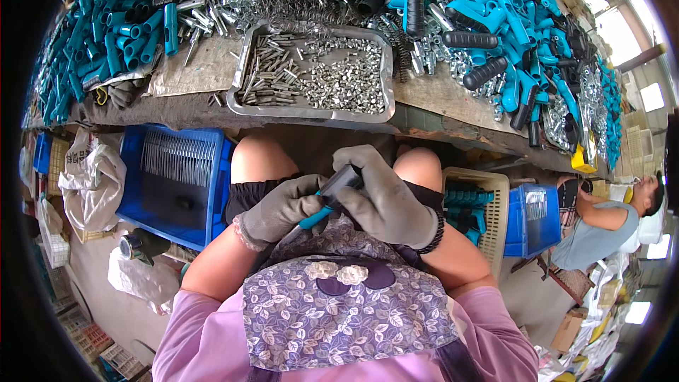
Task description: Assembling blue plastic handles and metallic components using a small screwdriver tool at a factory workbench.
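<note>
Over my lap, both gloved hands are closed on one tool part with a teal shaft (pixel 315 218) and a black tubular piece (pixel 342 182). My left hand (pixel 281 211), in a grey work glove, grips it around the teal shaft. The fingers of my right hand (pixel 387 201), gloved too, wrap the black piece. My fingers hide where the two pieces meet. Straight ahead on the bench, a metal tray (pixel 382 107) holds short metal pins (pixel 272 74) and small metal nuggets (pixel 346 85).
Teal tubes (pixel 117 46) pile up at the bench's left; teal handles with black grips (pixel 488 35) lie at its right. Springs (pixel 297 3) sit behind the tray. A blue crate (pixel 131 194) stands left of my knees, a cream basket (pixel 496 230) right. Another person (pixel 598 230) sits far right.
</note>
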`<move>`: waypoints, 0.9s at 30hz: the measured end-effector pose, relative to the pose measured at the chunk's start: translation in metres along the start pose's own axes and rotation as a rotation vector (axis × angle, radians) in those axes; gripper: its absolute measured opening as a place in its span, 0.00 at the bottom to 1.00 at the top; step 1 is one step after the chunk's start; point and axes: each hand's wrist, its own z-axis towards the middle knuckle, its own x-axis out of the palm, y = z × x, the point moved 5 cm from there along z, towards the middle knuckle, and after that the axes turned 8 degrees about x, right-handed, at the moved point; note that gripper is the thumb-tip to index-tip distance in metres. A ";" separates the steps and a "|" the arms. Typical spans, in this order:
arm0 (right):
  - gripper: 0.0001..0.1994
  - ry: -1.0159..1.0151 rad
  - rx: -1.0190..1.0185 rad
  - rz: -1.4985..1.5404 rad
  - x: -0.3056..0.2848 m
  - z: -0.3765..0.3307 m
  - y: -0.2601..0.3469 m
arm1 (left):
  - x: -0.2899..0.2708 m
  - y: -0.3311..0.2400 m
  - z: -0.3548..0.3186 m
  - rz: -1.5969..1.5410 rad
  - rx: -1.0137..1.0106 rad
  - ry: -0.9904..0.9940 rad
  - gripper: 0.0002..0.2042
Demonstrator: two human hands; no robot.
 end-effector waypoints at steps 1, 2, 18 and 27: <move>0.22 0.049 0.045 -0.037 0.003 0.002 -0.003 | 0.003 0.004 0.003 0.004 -0.019 0.013 0.32; 0.22 0.013 -0.113 -0.174 0.006 0.004 0.005 | 0.005 0.001 0.008 -0.017 0.108 0.006 0.34; 0.13 -0.820 0.227 -0.966 -0.154 0.120 -0.081 | 0.004 -0.004 0.000 0.208 0.171 -0.171 0.34; 0.12 -0.742 0.270 -1.023 -0.151 0.120 -0.080 | -0.008 0.000 0.006 0.234 0.145 -0.174 0.35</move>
